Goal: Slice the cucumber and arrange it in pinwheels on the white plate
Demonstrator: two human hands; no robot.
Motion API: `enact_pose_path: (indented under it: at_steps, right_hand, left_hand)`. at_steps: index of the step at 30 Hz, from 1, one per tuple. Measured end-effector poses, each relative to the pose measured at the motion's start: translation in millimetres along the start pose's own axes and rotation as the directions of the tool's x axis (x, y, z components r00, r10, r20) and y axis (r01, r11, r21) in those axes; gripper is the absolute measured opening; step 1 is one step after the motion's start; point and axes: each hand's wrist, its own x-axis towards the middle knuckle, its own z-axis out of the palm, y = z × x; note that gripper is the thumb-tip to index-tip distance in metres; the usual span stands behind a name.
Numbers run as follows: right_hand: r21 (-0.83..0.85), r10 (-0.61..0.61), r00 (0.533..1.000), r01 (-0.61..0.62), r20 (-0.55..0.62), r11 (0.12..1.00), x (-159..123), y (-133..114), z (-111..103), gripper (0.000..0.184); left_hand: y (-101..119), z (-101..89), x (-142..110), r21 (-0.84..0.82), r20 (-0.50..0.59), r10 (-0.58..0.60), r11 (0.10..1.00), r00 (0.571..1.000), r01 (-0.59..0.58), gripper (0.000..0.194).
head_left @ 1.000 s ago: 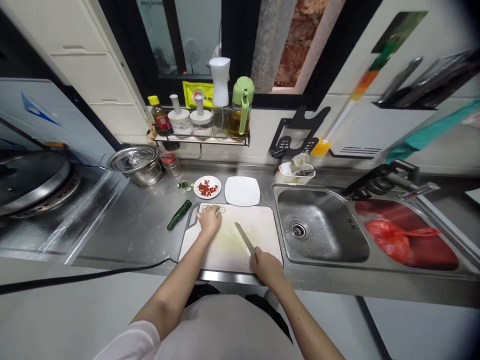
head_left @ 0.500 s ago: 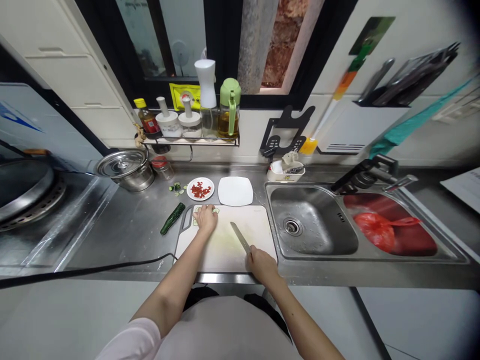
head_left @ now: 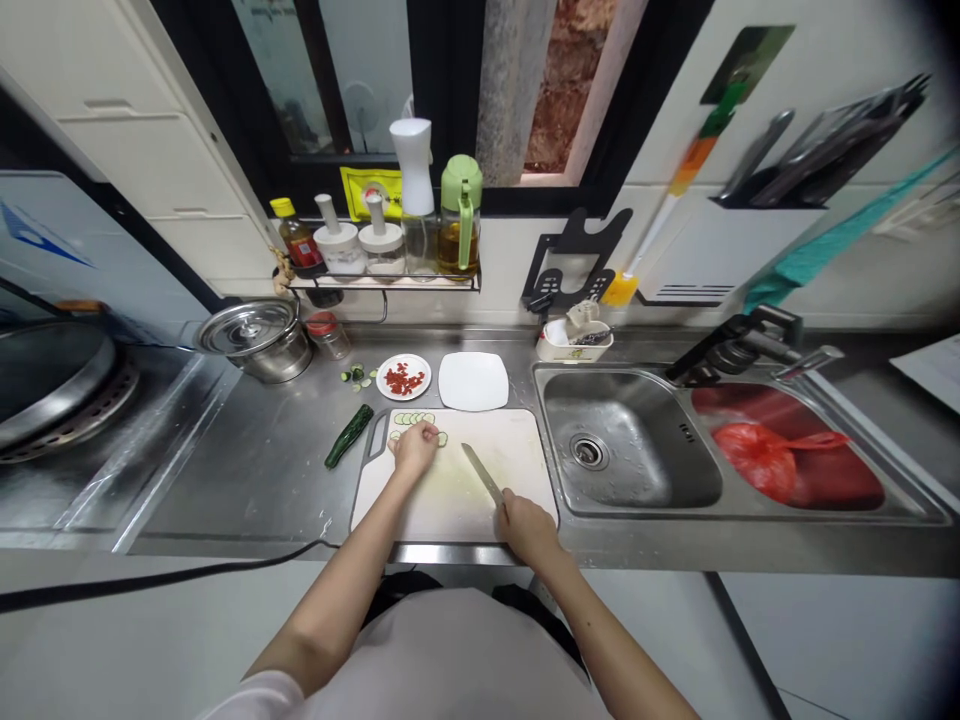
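My right hand (head_left: 527, 522) grips the handle of a kitchen knife (head_left: 482, 472), its blade pointing up and left over the white cutting board (head_left: 487, 515). Over the board's left part, my left hand (head_left: 415, 448) is closed in a pinch at a thin cucumber slice (head_left: 442, 439) by its fingertips. Just beyond it, a row of cucumber slices (head_left: 412, 419) lies along the board's far left edge. Part of another slice shows at the hand's left side. A piece of uncut cucumber (head_left: 349, 437) rests on the counter left of the board.
Behind the board stand a plate (head_left: 385, 388) of chopped red pieces and a white square plate (head_left: 472, 380). Cucumber scraps (head_left: 356, 376) lie left of them. A double sink (head_left: 630, 485) adjoins on the right, a lidded pot (head_left: 277, 350) on the left. A black cable (head_left: 187, 570) crosses the front edge.
My left hand has drawn back towards me from the slices, uncovering their row, and its spread fingers have closed into a pinch. My right hand and the knife stay nearly still.
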Motion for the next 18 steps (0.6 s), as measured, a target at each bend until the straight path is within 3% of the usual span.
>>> enact_pose_path:
  at_steps: [6,11,18]
  right_hand:
    - [-0.020,-0.028,1.000,0.028,0.013,0.999,2,2,-1,0.028]
    - [-0.032,-0.043,0.999,0.043,0.013,0.999,2,4,-1,0.028]
    - [-0.068,-0.043,0.999,0.044,0.011,0.997,1,4,-1,0.032]
  left_hand:
    - [-16,4.3,-18,0.047,0.059,0.014,0.999,0.998,-0.017,0.014]
    - [-23,11.8,-22,0.185,0.001,0.065,0.981,0.998,-0.064,0.020]
    - [-27,13.8,-21,0.203,-0.020,0.090,0.975,0.996,-0.084,0.018]
